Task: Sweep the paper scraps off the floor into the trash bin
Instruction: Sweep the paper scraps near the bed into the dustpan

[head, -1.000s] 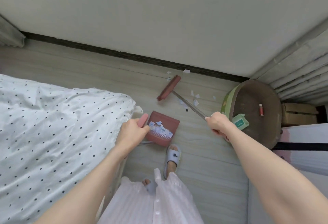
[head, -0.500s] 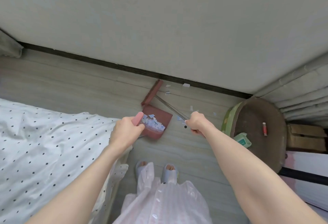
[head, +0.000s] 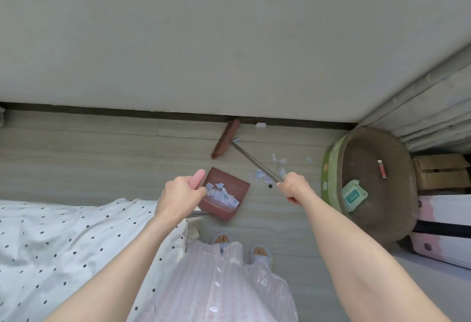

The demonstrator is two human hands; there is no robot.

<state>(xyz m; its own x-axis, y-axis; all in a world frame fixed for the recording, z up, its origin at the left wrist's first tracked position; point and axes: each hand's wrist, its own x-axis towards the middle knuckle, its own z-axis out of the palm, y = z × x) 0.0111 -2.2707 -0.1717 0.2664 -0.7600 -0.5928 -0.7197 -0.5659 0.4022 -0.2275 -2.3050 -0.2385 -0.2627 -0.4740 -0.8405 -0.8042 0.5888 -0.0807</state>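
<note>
My left hand (head: pixel 178 194) grips the pink handle of a reddish-brown dustpan (head: pixel 229 189) standing on the floor in front of my feet, with a heap of white paper scraps (head: pixel 221 194) in it. My right hand (head: pixel 293 189) is closed around the metal shaft of a broom (head: pixel 225 139), whose reddish-brown head lies near the dark skirting, beyond the dustpan. Several loose paper scraps (head: pixel 277 166) lie on the wooden floor under the shaft, and one scrap (head: pixel 260 125) sits at the skirting.
A round brown tub with a green side (head: pixel 331 168) stands at the right, holding a green wipes pack (head: pixel 354 195) and a red tube (head: pixel 381 168). A dotted white bedsheet (head: pixel 63 245) fills the left. A cardboard box (head: pixel 441 173) sits at far right. My slippered feet (head: pixel 242 247) stand below the dustpan.
The broom head has swung from just above the dustpan out to the right, up against the skirting. My right hand moved right along with it. The dustpan stays under my left hand.
</note>
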